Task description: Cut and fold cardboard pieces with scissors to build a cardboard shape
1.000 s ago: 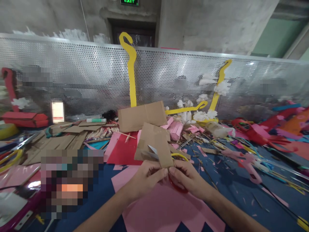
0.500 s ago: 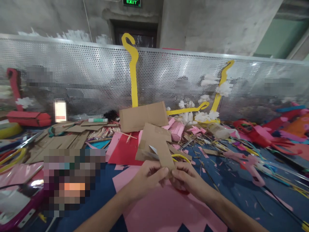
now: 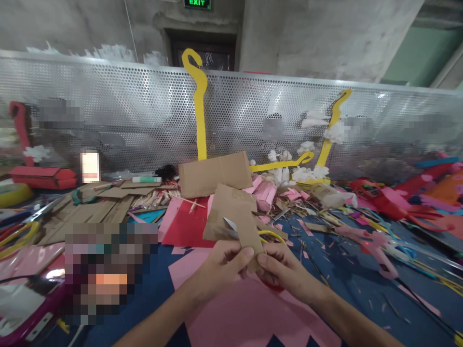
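Just below the frame's centre, my left hand (image 3: 229, 262) and right hand (image 3: 282, 265) pinch the strip (image 3: 249, 236); whether scissors (image 3: 230, 223) behind it are gripped, I can't tell. Mid-frame, the box (image 3: 217, 174) looks folded already; the strip isn't fixed to it.

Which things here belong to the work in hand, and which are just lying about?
In hand, judging by contact:
- cardboard strip, pinched by the left hand and right hand
- scissors, handles at the right hand

Apparently just lying about:
- pink glue gun
- white-and-green tube
- yellow roll
- red box
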The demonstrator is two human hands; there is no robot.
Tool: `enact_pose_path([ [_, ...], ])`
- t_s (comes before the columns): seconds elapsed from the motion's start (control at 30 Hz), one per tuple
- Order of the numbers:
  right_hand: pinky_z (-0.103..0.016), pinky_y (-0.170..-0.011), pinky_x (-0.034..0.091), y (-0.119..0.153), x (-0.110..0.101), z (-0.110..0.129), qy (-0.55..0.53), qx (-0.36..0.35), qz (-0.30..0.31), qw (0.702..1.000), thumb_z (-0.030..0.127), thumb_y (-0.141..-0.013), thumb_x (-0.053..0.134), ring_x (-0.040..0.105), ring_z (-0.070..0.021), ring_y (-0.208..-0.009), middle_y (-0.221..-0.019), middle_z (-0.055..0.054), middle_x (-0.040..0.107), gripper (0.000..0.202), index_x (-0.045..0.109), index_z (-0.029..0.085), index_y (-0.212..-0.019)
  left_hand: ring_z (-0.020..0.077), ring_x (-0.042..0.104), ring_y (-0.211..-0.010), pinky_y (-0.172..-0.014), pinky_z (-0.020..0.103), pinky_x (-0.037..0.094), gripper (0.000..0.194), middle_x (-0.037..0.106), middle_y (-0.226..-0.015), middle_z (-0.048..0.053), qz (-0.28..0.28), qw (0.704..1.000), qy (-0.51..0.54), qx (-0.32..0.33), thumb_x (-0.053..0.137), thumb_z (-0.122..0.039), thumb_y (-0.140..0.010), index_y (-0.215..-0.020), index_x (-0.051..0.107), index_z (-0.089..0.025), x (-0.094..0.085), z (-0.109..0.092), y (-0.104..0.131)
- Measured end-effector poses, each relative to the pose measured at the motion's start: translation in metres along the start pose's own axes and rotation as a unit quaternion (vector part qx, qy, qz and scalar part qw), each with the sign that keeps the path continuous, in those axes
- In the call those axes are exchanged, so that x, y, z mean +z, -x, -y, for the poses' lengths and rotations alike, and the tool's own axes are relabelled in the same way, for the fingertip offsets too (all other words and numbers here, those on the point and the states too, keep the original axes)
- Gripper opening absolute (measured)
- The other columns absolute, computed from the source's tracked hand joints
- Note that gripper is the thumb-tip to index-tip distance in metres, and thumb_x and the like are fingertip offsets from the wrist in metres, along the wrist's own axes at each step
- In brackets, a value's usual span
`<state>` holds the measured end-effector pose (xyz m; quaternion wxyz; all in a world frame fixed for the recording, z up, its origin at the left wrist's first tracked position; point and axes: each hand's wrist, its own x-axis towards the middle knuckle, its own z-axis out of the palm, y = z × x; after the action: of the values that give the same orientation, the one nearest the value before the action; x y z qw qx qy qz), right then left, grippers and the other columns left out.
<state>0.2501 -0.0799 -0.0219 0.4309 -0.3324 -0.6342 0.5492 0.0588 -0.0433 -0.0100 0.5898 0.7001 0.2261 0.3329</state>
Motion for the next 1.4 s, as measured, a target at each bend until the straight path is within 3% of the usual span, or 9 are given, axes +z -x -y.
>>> enact_pose_path([
  [0.13,-0.021,-0.043,0.024,0.001,0.001,-0.002,-0.005,0.007,-0.002,1.0,0.049,-0.094,0.059,0.036,-0.0062,-0.045,-0.056,0.004,0.048,0.043,0.062,0.013,-0.07,0.0122,0.047,-0.061,-0.062,0.025,0.039,0.051,0.052,-0.062,0.001,0.007,1.0,-0.008,-0.006,0.049,-0.054,-0.094,-0.062,0.055,-0.014,0.0,-0.005,0.002],
  [0.3,-0.021,-0.042,0.023,0.002,0.001,0.001,0.012,0.037,0.011,0.999,0.054,-0.093,0.058,0.032,-0.0058,-0.044,-0.056,0.004,0.046,0.046,0.065,0.012,-0.076,0.0122,0.049,-0.061,-0.059,0.024,0.038,0.051,0.054,-0.063,0.002,0.036,0.999,-0.007,-0.018,0.049,-0.054,-0.093,-0.065,0.058,-0.013,0.0,0.0,0.005],
  [0.5,-0.021,-0.042,0.022,0.003,0.002,0.004,0.022,0.025,0.037,0.999,0.057,-0.093,0.056,0.031,-0.0058,-0.043,-0.051,0.005,0.042,0.051,0.066,0.012,-0.07,0.0113,0.045,-0.059,-0.057,0.024,0.035,0.048,0.05,-0.062,0.001,0.048,0.999,0.016,-0.01,0.053,-0.054,-0.09,-0.066,0.058,-0.013,0.002,-0.001,0.004],
  [0.67,-0.021,-0.041,0.021,0.002,0.003,0.006,0.038,0.029,0.025,0.999,0.06,-0.091,0.056,0.03,-0.0054,-0.043,-0.052,0.005,0.042,0.053,0.067,0.012,-0.073,0.0125,0.046,-0.061,-0.059,0.025,0.036,0.045,0.051,-0.064,0.001,0.016,1.0,0.004,-0.021,0.05,-0.051,-0.093,-0.069,0.058,-0.013,0.002,0.0,0.004],
  [0.9,-0.021,-0.044,0.024,0.002,0.007,0.009,0.034,0.036,0.004,0.999,0.061,-0.089,0.058,0.036,-0.0064,-0.048,-0.064,0.0,0.055,0.051,0.068,0.012,-0.079,0.0116,0.045,-0.061,-0.06,0.024,0.036,0.044,0.05,-0.064,0.0,0.045,0.998,0.021,-0.028,0.049,-0.049,-0.094,-0.068,0.056,-0.014,0.003,0.008,0.005],
  [1.2,-0.021,-0.042,0.021,0.0,0.005,0.007,0.008,0.035,0.022,0.999,0.059,-0.09,0.059,0.031,-0.0054,-0.045,-0.058,0.003,0.048,0.05,0.069,0.011,-0.077,0.0121,0.043,-0.062,-0.059,0.025,0.034,0.046,0.048,-0.066,0.0,0.005,1.0,-0.014,-0.023,0.049,-0.053,-0.093,-0.072,0.059,-0.013,0.002,0.006,0.002],
  [1.4,-0.02,-0.044,0.026,0.001,0.008,0.005,-0.009,0.05,-0.016,0.999,0.061,-0.087,0.062,0.037,-0.0073,-0.049,-0.064,0.001,0.052,0.049,0.068,0.013,-0.08,0.0113,0.042,-0.063,-0.06,0.024,0.036,0.046,0.05,-0.07,0.0,0.046,0.998,0.026,-0.031,0.048,-0.054,-0.094,-0.079,0.062,-0.012,0.003,0.004,0.003],
])
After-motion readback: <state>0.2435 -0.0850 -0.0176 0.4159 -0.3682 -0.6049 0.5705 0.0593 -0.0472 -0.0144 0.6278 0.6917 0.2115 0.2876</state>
